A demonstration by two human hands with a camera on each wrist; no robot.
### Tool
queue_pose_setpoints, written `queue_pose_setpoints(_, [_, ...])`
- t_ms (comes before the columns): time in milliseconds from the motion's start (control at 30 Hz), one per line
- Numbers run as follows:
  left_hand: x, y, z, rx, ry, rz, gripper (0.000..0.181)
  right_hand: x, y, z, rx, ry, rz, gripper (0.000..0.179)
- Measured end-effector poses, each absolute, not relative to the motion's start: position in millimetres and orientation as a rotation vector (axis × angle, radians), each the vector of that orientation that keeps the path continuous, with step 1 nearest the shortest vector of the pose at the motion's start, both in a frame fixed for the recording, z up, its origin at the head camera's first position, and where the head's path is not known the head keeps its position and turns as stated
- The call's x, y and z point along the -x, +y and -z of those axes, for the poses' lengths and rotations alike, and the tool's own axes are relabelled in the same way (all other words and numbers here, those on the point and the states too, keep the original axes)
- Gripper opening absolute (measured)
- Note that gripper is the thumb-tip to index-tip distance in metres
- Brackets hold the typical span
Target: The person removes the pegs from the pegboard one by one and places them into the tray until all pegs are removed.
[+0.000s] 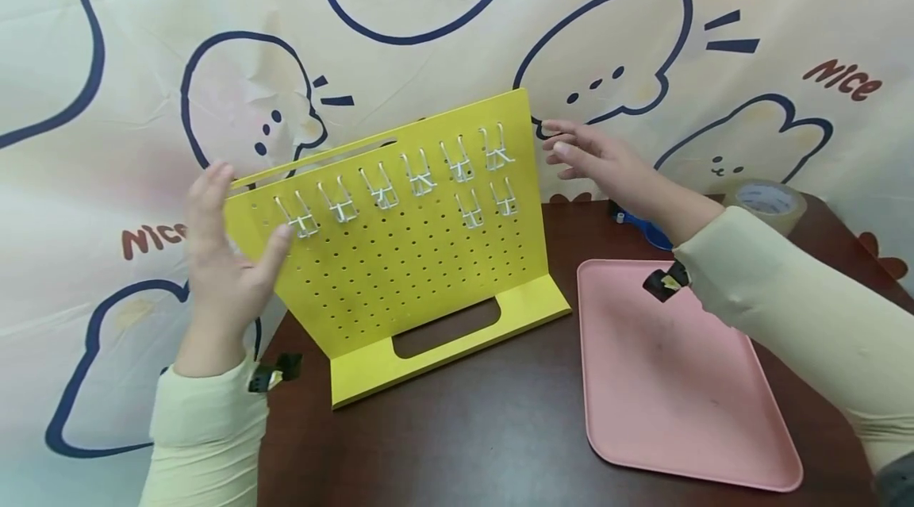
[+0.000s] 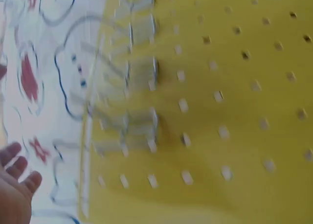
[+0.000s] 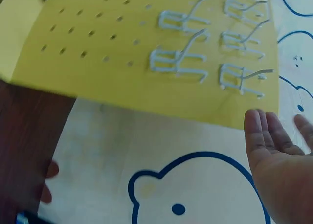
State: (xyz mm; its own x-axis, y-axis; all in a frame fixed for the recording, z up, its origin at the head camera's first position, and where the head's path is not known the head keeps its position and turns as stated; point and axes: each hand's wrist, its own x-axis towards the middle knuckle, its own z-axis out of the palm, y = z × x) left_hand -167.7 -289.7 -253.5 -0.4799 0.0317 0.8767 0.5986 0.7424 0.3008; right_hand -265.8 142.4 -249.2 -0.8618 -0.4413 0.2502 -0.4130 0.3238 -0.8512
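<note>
Backdrop (image 1: 428, 86): pale cloth with navy cartoon outlines, behind our dark worktop (image 1: 457, 435).
Pegboard (image 1: 400, 269): yellow, standing on the worktop between our two grips.
Hooks (image 1: 421, 183): eight of white wire on the pegboard, six along its top, two below at right.
Left grip (image 1: 230, 281): spread, by the upper left corner; we cannot tell whether its thumb touches.
Right grip (image 1: 607, 162): fingers extended, holding nothing, just beside the upper right edge.
Tray (image 1: 671, 388): pink, right of our pegboard.

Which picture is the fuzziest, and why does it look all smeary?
Left wrist view: fuzziest, white hooks and yellow board smeared, perhaps by motion; right wrist view: softer blur, hooks easy to make out; head view: clearest, faint sheen on the brown table.
</note>
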Motion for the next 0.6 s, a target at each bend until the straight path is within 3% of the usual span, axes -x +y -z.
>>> queue_pose_setpoints(267, [166,-331,265,-0.363,-2.110,1.211,0.059,276,122,244,0.534,2.288,1.857,0.048])
queue_pose_setpoints(467, [173,-342,286,-0.448,-2.138,1.426,0.052,280,106,250,0.323,2.008,2.056,0.039])
queue_pose_setpoints(600, [173,-342,298,-0.415,-2.082,1.529,0.036,281,96,254,0.275,1.807,2.190,0.030])
